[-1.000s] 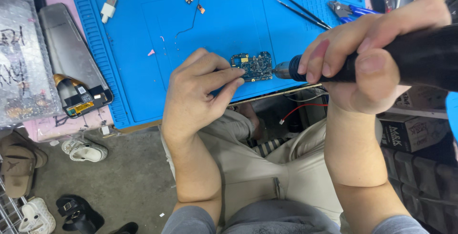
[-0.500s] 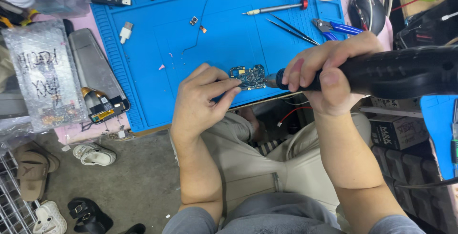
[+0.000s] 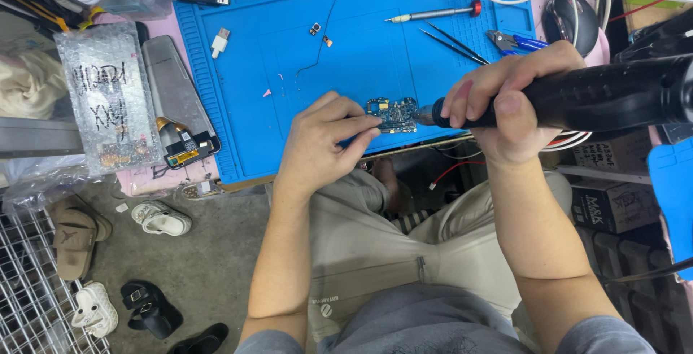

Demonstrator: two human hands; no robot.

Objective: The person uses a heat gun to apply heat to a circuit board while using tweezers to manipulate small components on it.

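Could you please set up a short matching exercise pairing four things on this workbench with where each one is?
Things:
1. small circuit board
2. black handheld tool
3. screwdriver with a red end
4. bubble-wrap bag

Places:
A. lying at the far side of the blue mat, untouched
B. off the mat, on the pink surface at the left
C. gripped in the right hand
D. pinned at the mat's near edge by the left hand

Pairs: 1-D, 2-C, 3-A, 4-B
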